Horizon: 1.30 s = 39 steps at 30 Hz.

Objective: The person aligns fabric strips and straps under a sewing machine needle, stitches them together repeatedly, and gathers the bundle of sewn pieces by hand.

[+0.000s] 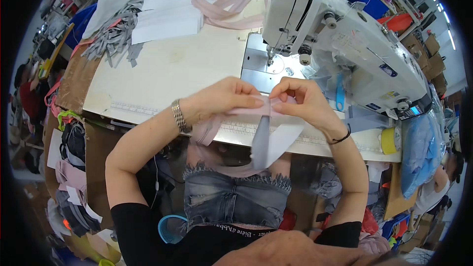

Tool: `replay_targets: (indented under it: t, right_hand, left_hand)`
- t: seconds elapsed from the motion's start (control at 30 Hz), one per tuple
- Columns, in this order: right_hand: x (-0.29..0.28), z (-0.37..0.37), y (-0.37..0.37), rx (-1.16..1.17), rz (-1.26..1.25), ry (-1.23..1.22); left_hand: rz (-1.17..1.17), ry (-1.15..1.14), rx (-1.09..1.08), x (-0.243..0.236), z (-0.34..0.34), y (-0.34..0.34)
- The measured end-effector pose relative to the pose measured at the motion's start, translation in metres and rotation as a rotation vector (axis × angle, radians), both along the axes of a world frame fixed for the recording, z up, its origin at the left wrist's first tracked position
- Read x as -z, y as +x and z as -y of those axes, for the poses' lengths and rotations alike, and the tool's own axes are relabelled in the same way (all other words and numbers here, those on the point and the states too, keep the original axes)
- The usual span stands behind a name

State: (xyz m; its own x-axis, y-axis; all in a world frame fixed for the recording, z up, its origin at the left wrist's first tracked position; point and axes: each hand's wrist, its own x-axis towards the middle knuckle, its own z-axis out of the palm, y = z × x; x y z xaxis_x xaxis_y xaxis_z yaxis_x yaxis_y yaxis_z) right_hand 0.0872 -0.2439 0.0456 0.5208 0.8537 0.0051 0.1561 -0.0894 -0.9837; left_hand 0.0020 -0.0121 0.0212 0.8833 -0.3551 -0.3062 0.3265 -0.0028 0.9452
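Tabletop (162, 76) below — left hand (221, 99) and right hand (306, 102) pinch pink strip (250, 111).

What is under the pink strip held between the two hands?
Below the pink strip, a grey piece and a white piece hang across the view of the ruler along the table edge. The stretch of ruler behind them is covered and cannot be seen.

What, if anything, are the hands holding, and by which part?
A pink fabric strip, pinched by the left hand and the right hand at neighbouring spots; whether these are its ends cannot be told.
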Motion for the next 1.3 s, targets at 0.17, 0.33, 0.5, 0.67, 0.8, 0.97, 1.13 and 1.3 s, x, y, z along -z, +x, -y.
replay_targets:
  t: [0.17,0.33,0.5,0.67,0.8,0.97,1.13,1.3]
  right_hand:
    - [0.013,-0.015,0.028,-0.082,0.601,-0.121]
    - [0.041,-0.013,0.034,0.177,0.381,-0.032]
    - [0.037,-0.017,0.030,0.260,-0.020,0.114]
    - [0.025,-0.002,0.041,0.156,0.429,-0.038]
    - [0.027,-0.009,0.036,0.008,0.694,-0.097]
    - [0.040,-0.014,0.032,0.081,1.171,-0.199]
    - [0.051,-0.015,0.035,0.170,1.217,-0.066]
    - [0.050,-0.007,0.042,0.165,1.066,-0.141]
  left_hand:
    - [0.148,0.475,0.128,0.002,-0.037,0.066]
    - [0.691,0.805,-0.119,-0.005,-0.005,0.062]
    - [1.108,1.070,-0.179,0.016,0.020,0.038]
    - [0.989,1.267,0.054,0.005,-0.007,0.041]
    - [1.239,1.286,0.113,0.001,-0.031,0.038]
    - [1.446,1.271,0.311,0.009,-0.024,0.044]
    - [1.357,1.033,0.168,0.026,-0.009,0.056]
    - [1.256,1.025,0.116,0.020,-0.005,0.061]
